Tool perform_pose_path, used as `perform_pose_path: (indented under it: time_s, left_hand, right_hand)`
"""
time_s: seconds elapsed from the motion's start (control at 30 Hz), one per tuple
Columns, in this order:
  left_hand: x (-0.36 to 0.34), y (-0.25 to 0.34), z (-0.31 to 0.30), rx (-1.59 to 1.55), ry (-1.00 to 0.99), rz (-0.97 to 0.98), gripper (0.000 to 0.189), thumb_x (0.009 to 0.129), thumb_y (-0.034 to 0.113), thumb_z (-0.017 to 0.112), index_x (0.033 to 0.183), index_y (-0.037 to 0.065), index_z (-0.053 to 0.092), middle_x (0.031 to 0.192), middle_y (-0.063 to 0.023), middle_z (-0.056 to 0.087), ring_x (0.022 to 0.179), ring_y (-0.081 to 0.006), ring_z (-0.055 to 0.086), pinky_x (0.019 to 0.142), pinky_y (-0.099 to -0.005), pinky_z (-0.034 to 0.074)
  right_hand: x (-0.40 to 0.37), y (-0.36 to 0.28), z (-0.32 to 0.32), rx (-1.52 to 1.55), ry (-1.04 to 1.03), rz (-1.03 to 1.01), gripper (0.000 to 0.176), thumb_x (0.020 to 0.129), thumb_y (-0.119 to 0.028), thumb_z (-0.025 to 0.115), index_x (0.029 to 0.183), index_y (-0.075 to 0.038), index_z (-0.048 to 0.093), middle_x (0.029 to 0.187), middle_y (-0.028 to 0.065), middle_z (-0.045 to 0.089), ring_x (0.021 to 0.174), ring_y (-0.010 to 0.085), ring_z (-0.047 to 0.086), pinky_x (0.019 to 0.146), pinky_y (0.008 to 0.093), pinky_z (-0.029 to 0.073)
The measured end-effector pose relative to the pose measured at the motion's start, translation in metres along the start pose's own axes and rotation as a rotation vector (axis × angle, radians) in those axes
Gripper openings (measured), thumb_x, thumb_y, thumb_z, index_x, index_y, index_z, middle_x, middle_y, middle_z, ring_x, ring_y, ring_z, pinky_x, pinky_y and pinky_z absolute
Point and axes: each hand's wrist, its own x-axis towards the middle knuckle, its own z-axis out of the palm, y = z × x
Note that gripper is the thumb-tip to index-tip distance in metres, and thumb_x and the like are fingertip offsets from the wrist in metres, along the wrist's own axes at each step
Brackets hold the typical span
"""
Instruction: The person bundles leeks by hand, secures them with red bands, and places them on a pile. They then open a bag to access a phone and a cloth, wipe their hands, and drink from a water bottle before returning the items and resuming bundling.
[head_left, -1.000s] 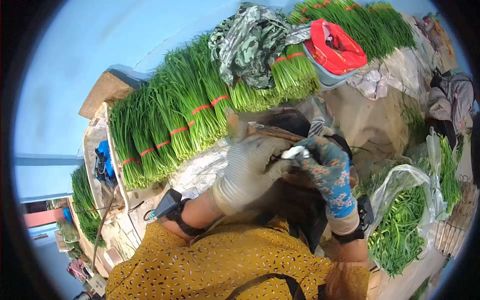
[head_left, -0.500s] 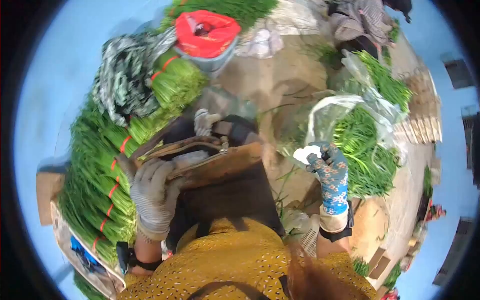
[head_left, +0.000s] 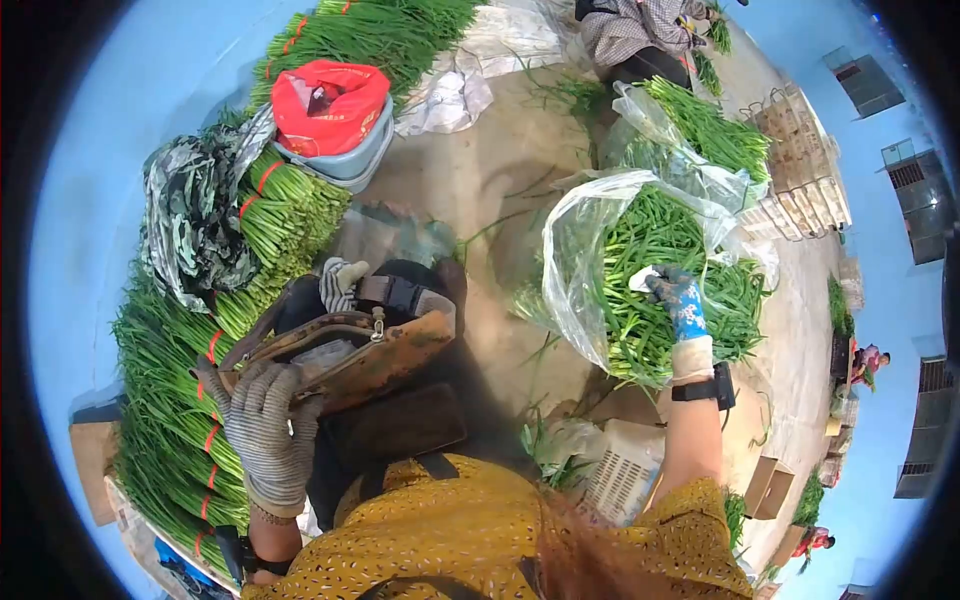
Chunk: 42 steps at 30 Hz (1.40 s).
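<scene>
My left hand (head_left: 265, 425), in a grey striped glove, grips the left end of a brown zip bag (head_left: 405, 352) on my lap. The bag gapes at the top, with something clear or pale inside. My right hand (head_left: 682, 300), in a blue floral glove, pinches a small white crumpled piece (head_left: 641, 279), perhaps paper or tissue. It is held out over long green stalks (head_left: 655, 225) in a clear plastic bag (head_left: 572, 265). Beyond the brown bag lies a striped glove (head_left: 340, 287). A dark flat rectangular thing (head_left: 398, 427) rests on my lap.
Bundled greens (head_left: 165, 375) with red bands line the left, under a camouflage cloth (head_left: 195, 215). Behind stands a grey bucket (head_left: 345, 160) with a red bag (head_left: 330, 105). A perforated crate (head_left: 622, 478) sits near my right knee. Another person (head_left: 640, 45) sits at the back.
My right hand has reached outward with the white piece, over the bagged greens. My left hand still holds the brown bag. The view has swung right.
</scene>
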Motion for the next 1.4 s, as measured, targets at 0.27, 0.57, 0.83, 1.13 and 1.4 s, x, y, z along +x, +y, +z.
perform_pose_path:
  time_s: [0.27,0.57,0.83,1.13,1.4]
  left_hand:
    - [-0.002,0.011,-0.003,0.039,-0.034,0.05,0.04,0.066,0.006,0.076,0.103,0.011,0.062,0.098,-0.0067,0.063,0.097,-0.0282,0.062,0.112,-0.0622,0.023]
    - [-0.012,0.018,-0.013,-0.064,-0.174,-0.024,0.024,0.062,0.011,0.076,0.083,0.015,0.066,0.097,-0.0046,0.065,0.102,-0.0284,0.062,0.114,-0.0607,0.016]
    - [-0.043,0.011,-0.023,-0.034,-0.296,-0.023,0.025,0.062,0.019,0.077,0.083,0.023,0.063,0.137,-0.021,0.051,0.126,-0.0452,0.046,0.11,-0.07,0.009]
    - [-0.069,-0.007,-0.021,0.06,-0.129,-0.002,0.027,0.067,0.022,0.076,0.09,0.031,0.065,0.136,-0.0101,0.053,0.136,-0.0346,0.039,0.111,-0.0708,0.003]
    - [-0.08,-0.013,-0.018,0.097,-0.134,0.018,0.026,0.072,0.023,0.075,0.093,0.034,0.065,0.133,-0.0024,0.055,0.138,-0.032,0.037,0.109,-0.0748,0.002]
  right_hand:
    - [-0.03,-0.007,-0.02,-0.735,0.358,-0.295,0.054,0.072,-0.037,0.08,0.117,-0.011,0.065,0.104,0.0172,0.069,0.09,0.0323,0.067,0.079,0.0397,0.053]
    - [-0.208,-0.152,0.123,-0.32,-0.528,-1.099,0.015,0.079,-0.012,0.065,0.095,-0.01,0.068,0.099,0.0128,0.066,0.091,0.0285,0.062,0.077,0.0383,0.05]
    - [-0.237,-0.151,0.215,-0.759,-0.52,-1.274,0.029,0.079,-0.022,0.064,0.105,-0.011,0.07,0.106,0.0138,0.065,0.104,0.0311,0.059,0.082,0.045,0.045]
    - [-0.209,-0.166,0.17,-0.335,-0.788,-0.931,0.037,0.068,-0.024,0.077,0.098,-0.004,0.067,0.086,0.0168,0.065,0.084,0.0357,0.061,0.076,0.0446,0.046]
    - [-0.185,-0.134,0.053,0.197,-0.413,-0.58,0.042,0.067,-0.009,0.083,0.103,0.002,0.064,0.095,0.0123,0.066,0.079,0.0206,0.061,0.068,0.0351,0.05]
